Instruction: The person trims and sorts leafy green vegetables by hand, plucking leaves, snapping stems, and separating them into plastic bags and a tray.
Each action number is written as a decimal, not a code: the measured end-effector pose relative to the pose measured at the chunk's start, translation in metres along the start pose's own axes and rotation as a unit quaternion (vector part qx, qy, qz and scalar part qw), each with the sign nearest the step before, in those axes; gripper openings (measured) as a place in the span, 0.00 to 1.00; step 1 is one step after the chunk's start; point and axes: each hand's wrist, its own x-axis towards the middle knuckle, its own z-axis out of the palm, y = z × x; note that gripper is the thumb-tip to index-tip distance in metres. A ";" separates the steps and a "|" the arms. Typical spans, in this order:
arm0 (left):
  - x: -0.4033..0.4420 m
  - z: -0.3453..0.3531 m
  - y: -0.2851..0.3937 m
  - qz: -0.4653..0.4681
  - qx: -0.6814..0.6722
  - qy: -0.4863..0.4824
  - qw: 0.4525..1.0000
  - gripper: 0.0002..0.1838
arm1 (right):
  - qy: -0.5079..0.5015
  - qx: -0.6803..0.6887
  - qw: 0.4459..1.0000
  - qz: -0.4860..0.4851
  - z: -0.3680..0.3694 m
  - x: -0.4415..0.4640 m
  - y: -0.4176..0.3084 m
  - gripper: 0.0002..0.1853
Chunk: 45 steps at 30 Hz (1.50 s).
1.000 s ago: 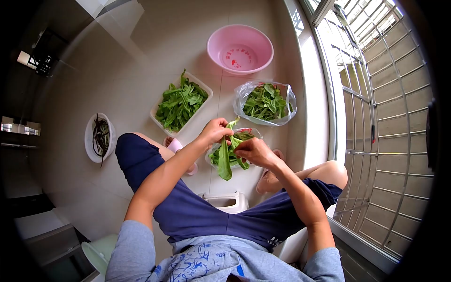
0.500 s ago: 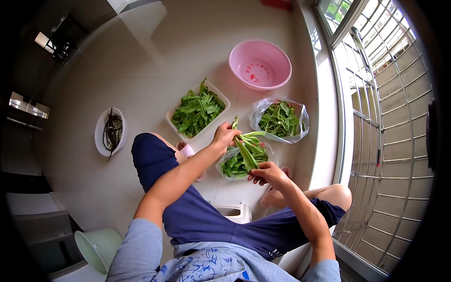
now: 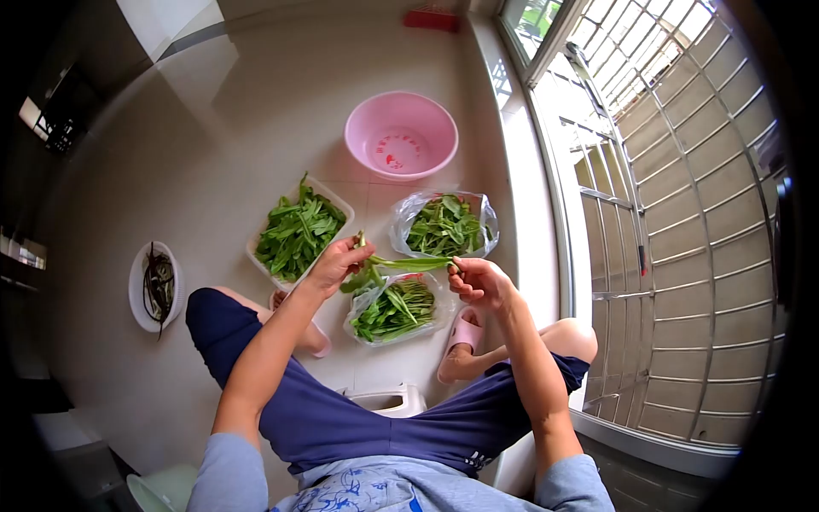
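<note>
A stalk of leafy greens (image 3: 413, 264) stretches almost level between my two hands. My left hand (image 3: 338, 266) grips its stem end, with more leaves hanging below the fingers. Pinched in my right hand (image 3: 480, 282) is the other end, a long leaf. Beneath them a plastic bag (image 3: 437, 314) of greens lies on the floor between my feet. A second clear bag (image 3: 489, 224) with more greens sits just beyond my right hand. Beside my left hand stands a pale rectangular tub (image 3: 343, 207) heaped with green leaves.
A pink basin (image 3: 401, 107) stands on the floor farther ahead. To the left is a white basket (image 3: 137, 286) holding dark, thin, long pods or stems. A pale green bucket (image 3: 162, 488) is at lower left. The window ledge and metal bars (image 3: 682, 256) run along the right.
My right hand has risen, bringing the leaf from slanting downward to nearly level. The whole view has shifted, so the containers appear farther left.
</note>
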 end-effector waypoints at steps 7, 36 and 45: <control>-0.002 0.000 0.002 0.000 -0.037 0.045 0.998 0.08 | 0.070 -0.029 0.997 0.024 0.001 0.005 0.004 0.14; -0.004 0.026 -0.005 0.067 0.094 0.117 0.986 0.06 | 0.155 -0.738 0.567 -0.331 0.061 0.040 0.019 0.12; -0.008 0.019 0.007 -0.071 -0.013 0.009 0.997 0.08 | 0.076 -0.534 0.837 -0.098 0.050 0.046 0.020 0.08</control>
